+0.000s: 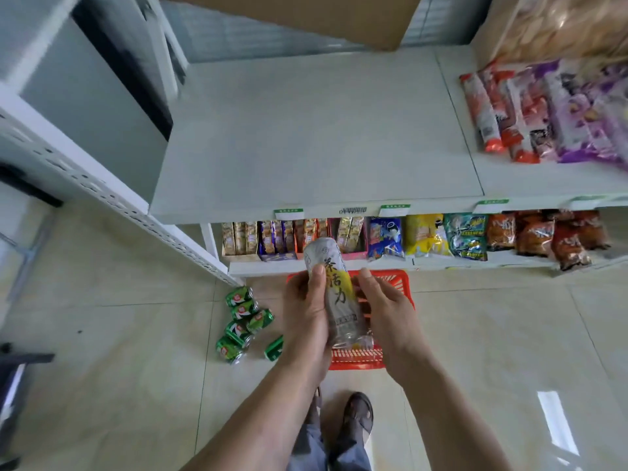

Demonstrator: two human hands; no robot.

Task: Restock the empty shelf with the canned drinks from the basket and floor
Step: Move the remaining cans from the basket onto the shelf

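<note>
Can: a tall silver and yellow can [334,290] was held up between both hands, over the red basket [397,283], its top tilted toward the shelf.
Left hand: the left hand [307,314] was wrapped round the can's left side, thumb laid across the front.
Right hand: the right hand [385,307] touched the can's right side, fingers fairly straight.
Shelf: the empty shelf [323,137] lay just beyond the can.
Floor: green cans [243,322] lay left of the basket.
</note>
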